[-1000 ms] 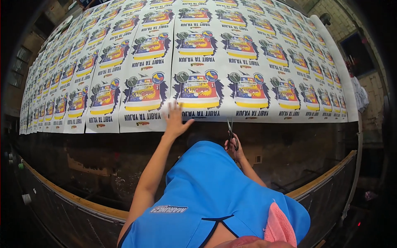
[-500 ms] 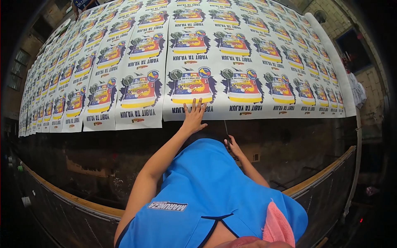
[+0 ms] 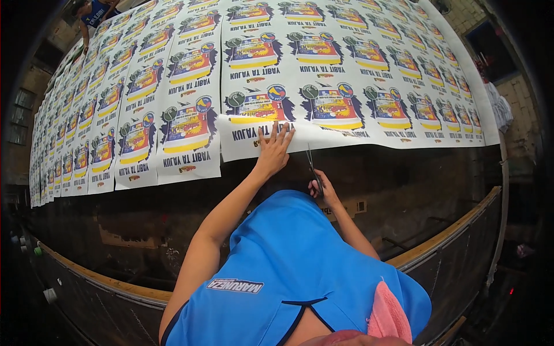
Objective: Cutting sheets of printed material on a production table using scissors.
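A wide white sheet (image 3: 340, 134) printed with rows of a purple, yellow and red design lies ahead of me. My left hand (image 3: 273, 151) rests on its near edge, fingers spread, and the sheet buckles into a raised fold just beyond the fingertips. To the right of it, my right hand (image 3: 324, 190) grips dark-handled scissors (image 3: 311, 162), their thin blades pointing away from me with the tips at the sheet's near edge. Whether the blades are cutting into the sheet I cannot tell. Left of my left hand, separate printed strips (image 3: 187, 164) lie beside the sheet.
At the far left a person in a blue top (image 3: 95, 16) leans over the sheets. A dark frame with a wooden rail (image 3: 456, 228) runs round me below the sheet. A cardboard piece (image 3: 346, 207) lies lower down. Bundled pale cloth (image 3: 499, 109) is at the far right.
The sheet's near edge has shifted away and buckled under my left hand. My right hand has raised the scissors slightly to the edge. More of the person at far left shows.
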The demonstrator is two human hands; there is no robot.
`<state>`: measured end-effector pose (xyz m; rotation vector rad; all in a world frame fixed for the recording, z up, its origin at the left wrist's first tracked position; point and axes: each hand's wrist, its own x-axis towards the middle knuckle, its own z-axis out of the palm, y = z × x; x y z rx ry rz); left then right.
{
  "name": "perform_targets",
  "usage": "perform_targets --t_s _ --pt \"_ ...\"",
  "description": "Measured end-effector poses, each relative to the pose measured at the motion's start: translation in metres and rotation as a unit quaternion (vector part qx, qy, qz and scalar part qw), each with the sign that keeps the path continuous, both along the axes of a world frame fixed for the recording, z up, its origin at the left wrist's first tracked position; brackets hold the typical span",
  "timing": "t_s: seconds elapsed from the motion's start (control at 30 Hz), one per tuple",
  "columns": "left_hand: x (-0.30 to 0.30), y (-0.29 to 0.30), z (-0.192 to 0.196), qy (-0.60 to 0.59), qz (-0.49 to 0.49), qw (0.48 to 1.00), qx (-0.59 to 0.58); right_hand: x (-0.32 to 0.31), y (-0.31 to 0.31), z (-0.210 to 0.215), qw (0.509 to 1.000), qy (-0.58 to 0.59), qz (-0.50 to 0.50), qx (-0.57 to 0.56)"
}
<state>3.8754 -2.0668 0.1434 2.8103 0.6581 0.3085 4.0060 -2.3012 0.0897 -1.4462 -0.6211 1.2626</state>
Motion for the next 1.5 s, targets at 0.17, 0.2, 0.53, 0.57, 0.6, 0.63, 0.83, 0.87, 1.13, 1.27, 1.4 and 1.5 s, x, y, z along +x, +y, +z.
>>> perform_targets --t_s 0.17,0.2,0.53,0.57,0.6,0.63,0.83,0.87,1.13,1.27,1.4,1.5 --pt "-0.003 -0.003 -0.006 -0.02 -0.021 0.999 0.016 -0.008 0.021 0.028 0.999 0.036 -0.024 0.022" --pt "-0.006 -0.003 -0.008 -0.027 -0.034 0.999 0.026 -0.012 0.024 0.039 0.998 0.05 -0.031 0.017" --pt "-0.03 -0.024 -0.017 -0.015 -0.02 0.999 -0.029 -0.035 0.037 0.058 0.996 0.024 -0.084 -0.028" --pt "-0.03 -0.024 -0.017 -0.016 -0.019 0.999 -0.03 -0.033 0.052 0.059 0.992 0.049 -0.118 -0.022" --pt "-0.031 -0.022 -0.017 -0.019 -0.019 0.999 -0.032 -0.027 0.066 0.06 0.986 0.074 -0.15 -0.018" --pt "-0.032 -0.022 -0.017 -0.021 -0.017 0.999 -0.037 -0.017 0.078 0.055 0.986 0.075 -0.146 -0.022" --pt "-0.03 -0.012 -0.006 0.003 -0.038 0.993 -0.107 0.059 0.168 -0.035 0.98 -0.115 -0.137 0.087" --pt "-0.031 -0.009 -0.006 0.017 -0.036 0.992 -0.124 0.068 0.184 -0.035 0.986 -0.058 -0.126 0.088" --pt "-0.023 0.033 0.027 0.053 -0.042 0.9 -0.43 0.125 0.292 -0.052 0.974 0.092 -0.172 0.119" --pt "-0.02 0.053 0.039 0.054 -0.011 0.852 -0.52 0.161 0.342 -0.027 0.996 -0.026 -0.08 0.037" --pt "-0.013 0.073 0.05 0.081 0.02 0.79 -0.607 0.214 0.418 -0.04 0.994 -0.01 -0.098 0.042" --pt "-0.007 0.08 0.058 0.073 0.059 0.767 -0.635 0.256 0.484 -0.048 0.995 -0.055 -0.07 0.039"
